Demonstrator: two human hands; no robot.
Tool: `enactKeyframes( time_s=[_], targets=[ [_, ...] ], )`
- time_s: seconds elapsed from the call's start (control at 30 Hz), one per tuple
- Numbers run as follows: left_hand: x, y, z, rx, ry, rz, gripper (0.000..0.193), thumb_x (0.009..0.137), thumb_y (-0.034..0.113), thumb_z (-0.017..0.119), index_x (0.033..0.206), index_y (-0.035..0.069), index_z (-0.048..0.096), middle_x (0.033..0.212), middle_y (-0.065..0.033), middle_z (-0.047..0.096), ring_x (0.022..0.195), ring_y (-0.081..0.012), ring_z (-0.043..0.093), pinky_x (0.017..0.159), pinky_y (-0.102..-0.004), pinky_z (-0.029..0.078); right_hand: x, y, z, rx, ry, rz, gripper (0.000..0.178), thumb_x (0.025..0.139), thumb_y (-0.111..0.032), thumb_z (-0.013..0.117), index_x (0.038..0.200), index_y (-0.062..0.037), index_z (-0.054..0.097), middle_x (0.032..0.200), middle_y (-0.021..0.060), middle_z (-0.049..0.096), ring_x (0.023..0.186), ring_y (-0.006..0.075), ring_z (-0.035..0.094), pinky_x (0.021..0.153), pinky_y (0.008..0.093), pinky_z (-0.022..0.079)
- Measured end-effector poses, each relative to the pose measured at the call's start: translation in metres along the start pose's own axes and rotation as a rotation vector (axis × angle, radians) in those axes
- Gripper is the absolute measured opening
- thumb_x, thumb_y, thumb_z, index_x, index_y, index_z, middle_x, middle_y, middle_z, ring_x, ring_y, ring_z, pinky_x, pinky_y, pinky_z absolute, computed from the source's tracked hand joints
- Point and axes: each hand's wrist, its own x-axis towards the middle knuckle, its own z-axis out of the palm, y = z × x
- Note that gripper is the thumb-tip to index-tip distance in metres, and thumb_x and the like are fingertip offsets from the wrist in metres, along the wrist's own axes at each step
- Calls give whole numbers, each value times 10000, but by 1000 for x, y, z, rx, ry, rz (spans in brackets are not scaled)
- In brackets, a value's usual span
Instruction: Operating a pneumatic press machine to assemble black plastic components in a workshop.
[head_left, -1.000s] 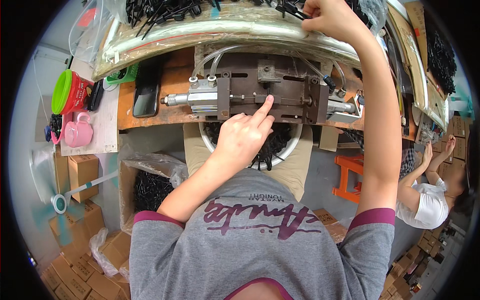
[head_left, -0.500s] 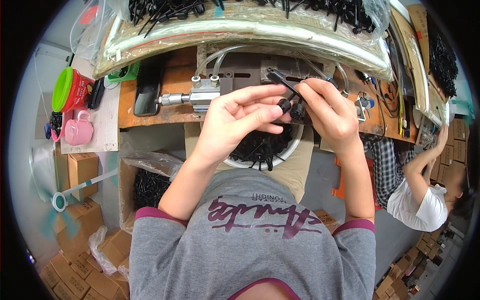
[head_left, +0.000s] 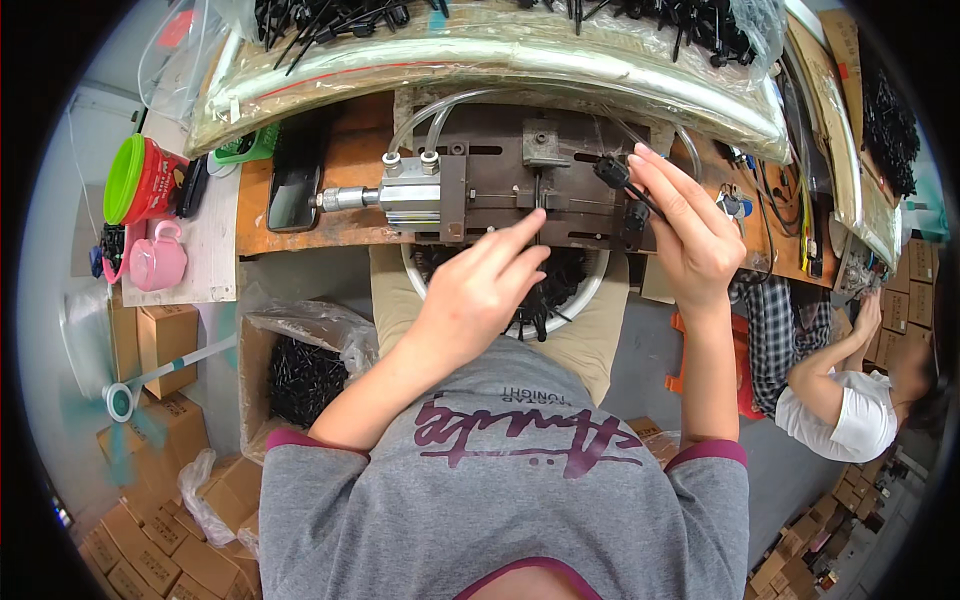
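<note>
My left hand (head_left: pixel 480 295) reaches to the metal fixture at the bench's front edge. Its outstretched index finger touches the lower end of a slim black part (head_left: pixel 540 190) standing in the fixture's middle slot; no grip on it shows. Off to the right, my right hand (head_left: pixel 697 235) is raised and closed on black plastic pieces (head_left: pixel 615 175) with knobby ends and thin stems. How many it holds is partly hidden by the fingers. Left of the slot sits a silver pneumatic cylinder (head_left: pixel 412 195) with clear hoses, mounted on the dark fixture plate (head_left: pixel 490 215).
A white-rimmed tub (head_left: pixel 590 300) of black parts is at my lap, with a lined carton (head_left: pixel 255 390) of more at left. Above the fixture runs a plastic-wrapped shelf edge (head_left: pixel 500 65). A phone (head_left: pixel 293 195) and pink mug (head_left: pixel 158 262) lie left; a co-worker (head_left: pixel 845 390) sits right.
My hands have parted. The left has come down to the black part in the fixture slot, and the right has drawn away rightward with the black pieces.
</note>
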Motion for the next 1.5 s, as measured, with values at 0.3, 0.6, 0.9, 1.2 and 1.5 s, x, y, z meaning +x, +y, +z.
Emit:
enactKeyframes(
  time_s=[0.3, 0.6, 0.9, 1.2, 1.5],
  targets=[
    [8, -5, 18, 168, -69, -4, 257, 766, 95, 775, 1006, 28, 709, 1318, -143, 642, 762, -259, 712, 729, -336, 582, -16, -5, -1, -54, -29, 48, 420, 730, 106, 713, 1139, 13, 714, 1127, 169, 714, 906, 253, 739, 742, 334, 604],
    [29, 18, -6, -1397, 94, -573, 395, 856, -33, 744, 1228, -82, 620, 1171, -137, 693, 913, -172, 712, 756, -281, 603, -15, -25, 9, -268, -76, -149, 410, 710, -35, 713, 1111, 50, 711, 1076, 185, 717, 766, 229, 711, 657, 317, 576],
    [9, 6, -7, -421, 162, -171, 327, 746, -37, 780, 1064, -7, 711, 1201, -132, 664, 947, -219, 698, 778, -325, 604, -11, -26, 7, -284, -102, 30, 402, 818, -94, 766, 1191, 15, 663, 1114, 154, 711, 831, 256, 708, 725, 339, 566],
    [-1, -8, 34, 182, 103, 36, 285, 685, 66, 785, 960, 38, 719, 1305, -105, 662, 795, -203, 701, 728, -316, 556, -13, -37, -13, 107, 15, 343, 99, 938, -11, 583, 1001, 39, 640, 1058, 204, 706, 901, 339, 698, 796, 363, 546],
    [3, -7, 26, 210, 35, -5, 309, 688, 70, 792, 989, 53, 724, 1294, -80, 672, 687, -198, 687, 639, -289, 547, -16, -23, -17, -171, -8, 96, 135, 877, -62, 667, 977, 24, 640, 1123, 194, 692, 853, 315, 686, 721, 381, 536]
  ],
)
